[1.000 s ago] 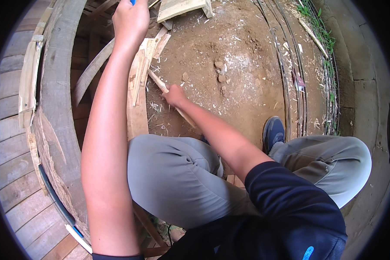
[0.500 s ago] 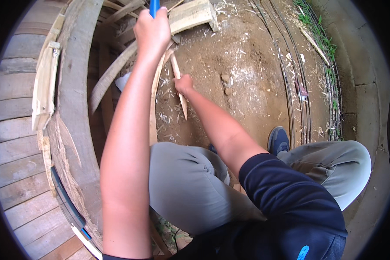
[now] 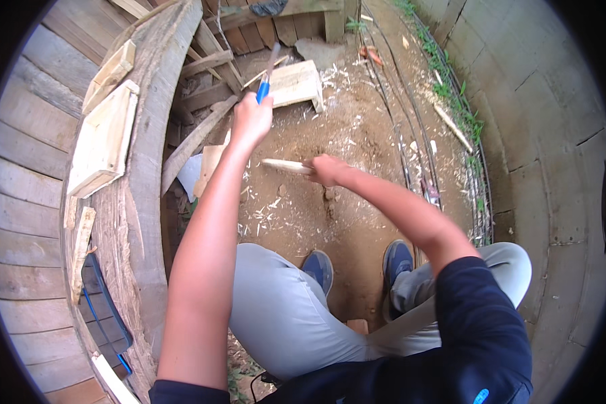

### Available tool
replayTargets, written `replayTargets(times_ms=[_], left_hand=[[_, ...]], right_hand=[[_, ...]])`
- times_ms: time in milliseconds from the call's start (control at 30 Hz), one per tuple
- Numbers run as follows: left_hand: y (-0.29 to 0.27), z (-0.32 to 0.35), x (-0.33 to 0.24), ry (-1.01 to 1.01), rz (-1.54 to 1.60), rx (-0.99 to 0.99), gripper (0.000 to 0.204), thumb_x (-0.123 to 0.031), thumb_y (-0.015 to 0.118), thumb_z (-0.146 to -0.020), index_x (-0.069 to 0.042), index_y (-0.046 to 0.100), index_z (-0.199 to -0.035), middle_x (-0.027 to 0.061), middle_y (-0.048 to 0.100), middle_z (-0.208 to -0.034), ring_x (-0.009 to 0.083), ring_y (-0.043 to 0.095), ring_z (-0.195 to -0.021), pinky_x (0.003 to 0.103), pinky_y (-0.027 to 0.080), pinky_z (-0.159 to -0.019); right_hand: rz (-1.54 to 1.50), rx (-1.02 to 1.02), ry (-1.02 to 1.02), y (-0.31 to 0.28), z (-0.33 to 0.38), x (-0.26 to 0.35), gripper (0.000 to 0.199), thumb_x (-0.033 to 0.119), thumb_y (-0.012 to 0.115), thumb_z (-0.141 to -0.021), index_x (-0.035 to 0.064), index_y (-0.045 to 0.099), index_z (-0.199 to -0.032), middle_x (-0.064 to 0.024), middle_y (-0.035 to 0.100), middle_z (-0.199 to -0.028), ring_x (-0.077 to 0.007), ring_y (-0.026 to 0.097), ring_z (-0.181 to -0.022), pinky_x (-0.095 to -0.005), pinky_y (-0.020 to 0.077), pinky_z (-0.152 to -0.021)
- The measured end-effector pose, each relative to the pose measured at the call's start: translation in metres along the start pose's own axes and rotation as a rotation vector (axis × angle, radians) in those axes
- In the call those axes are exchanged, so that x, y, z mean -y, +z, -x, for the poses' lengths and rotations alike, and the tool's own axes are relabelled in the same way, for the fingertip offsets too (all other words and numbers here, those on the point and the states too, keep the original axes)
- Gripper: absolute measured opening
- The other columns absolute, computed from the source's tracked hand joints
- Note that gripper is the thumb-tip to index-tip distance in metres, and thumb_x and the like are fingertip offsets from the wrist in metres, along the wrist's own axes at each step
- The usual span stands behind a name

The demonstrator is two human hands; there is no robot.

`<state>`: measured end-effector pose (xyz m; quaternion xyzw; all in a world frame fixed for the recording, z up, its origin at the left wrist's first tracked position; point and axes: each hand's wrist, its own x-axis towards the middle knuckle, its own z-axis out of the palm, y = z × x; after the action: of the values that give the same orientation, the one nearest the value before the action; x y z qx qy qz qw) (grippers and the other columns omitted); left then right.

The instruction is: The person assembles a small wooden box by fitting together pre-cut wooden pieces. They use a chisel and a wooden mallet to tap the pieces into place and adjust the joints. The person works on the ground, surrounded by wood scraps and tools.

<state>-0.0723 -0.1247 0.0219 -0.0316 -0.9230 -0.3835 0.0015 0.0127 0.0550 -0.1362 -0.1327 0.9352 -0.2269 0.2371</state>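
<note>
My left hand (image 3: 252, 122) is raised at the upper middle, with fingers wrapped around the handle of a blue-handled knife (image 3: 263, 88). Its narrow blade points up and away from me; the blade's edge is too blurred to make out. Lower and to the right, my right hand (image 3: 327, 170) grips one end of a short pale wooden stick (image 3: 286, 165). The stick lies nearly level above the dirt, its free end toward the left. Knife and stick are apart.
A low wooden bench-like block (image 3: 293, 84) stands on the dirt ahead. Along the left runs a thick timber beam (image 3: 145, 114) carrying a wooden box-shaped piece (image 3: 104, 138) and a blue-and-black saw (image 3: 108, 303). Dark cables (image 3: 404, 121) and a wall (image 3: 512, 128) lie on the right. Shavings litter the ground.
My view has shifted. The stick has swung from steeply upright to nearly level and moved away from the plank edge. The knife's blade is now in view; both hands keep their hold.
</note>
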Motion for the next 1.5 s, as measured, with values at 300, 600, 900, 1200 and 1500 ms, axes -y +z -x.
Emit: replayTargets(times_ms=[300, 600, 900, 1200, 1500], left_hand=[[0.015, -0.013, 0.016, -0.259, -0.042, 0.183, 0.043, -0.035, 0.059, -0.092, 0.004, 0.07, -0.106, 0.0262, 0.072, -0.106, 0.0362, 0.071, -0.102, 0.044, 0.054, -0.088], [0.039, 0.0, 0.015, -0.109, -0.198, 0.231, 0.035, -0.03, 0.07, -0.083, -0.001, 0.071, -0.103, 0.0215, 0.073, -0.102, 0.0369, 0.07, -0.1, 0.044, 0.054, -0.088], [0.055, -0.009, 0.047, -0.279, -0.163, 0.252, 0.026, -0.021, 0.061, -0.09, 0.001, 0.063, -0.103, 0.0209, 0.071, -0.091, 0.0326, 0.071, -0.081, 0.044, 0.055, -0.07], [0.102, 0.027, 0.039, -0.324, -0.258, 0.415, 0.033, -0.029, 0.063, -0.092, -0.001, 0.063, -0.11, 0.0236, 0.071, -0.105, 0.0438, 0.069, -0.096, 0.051, 0.055, -0.083], [0.036, 0.172, -0.047, -0.547, 0.115, 0.313, 0.032, -0.031, 0.068, -0.093, -0.001, 0.057, -0.097, 0.0238, 0.067, -0.081, 0.0454, 0.067, -0.08, 0.052, 0.05, -0.071]], right_hand=[[0.467, -0.043, 0.283, -0.183, 0.204, -0.008, 0.061, 0.009, 0.063, -0.088, 0.0162, 0.05, -0.147, -0.0186, 0.072, -0.104, -0.0338, 0.071, -0.099, -0.0455, 0.0577, -0.088], [0.352, 0.09, 0.277, -0.172, 0.171, -0.064, 0.072, 0.003, 0.067, -0.079, 0.0165, 0.05, -0.148, -0.0215, 0.065, -0.128, -0.0389, 0.064, -0.116, -0.0459, 0.0529, -0.099], [0.149, 0.334, 0.26, -0.151, 0.108, -0.091, 0.06, 0.007, 0.073, -0.081, 0.0128, 0.052, -0.137, -0.0216, 0.069, -0.116, -0.0382, 0.066, -0.111, -0.0467, 0.0525, -0.094], [0.197, 0.355, 0.384, -0.136, 0.114, -0.119, 0.046, 0.006, 0.054, -0.09, 0.0195, 0.046, -0.134, -0.0188, 0.07, -0.112, -0.0393, 0.069, -0.104, -0.0522, 0.0536, -0.087], [0.024, -0.354, 0.488, -0.15, 0.243, -0.036, 0.056, 0.013, 0.064, -0.087, 0.0183, 0.044, -0.138, -0.0223, 0.069, -0.112, -0.0431, 0.069, -0.099, -0.0549, 0.0558, -0.084]])
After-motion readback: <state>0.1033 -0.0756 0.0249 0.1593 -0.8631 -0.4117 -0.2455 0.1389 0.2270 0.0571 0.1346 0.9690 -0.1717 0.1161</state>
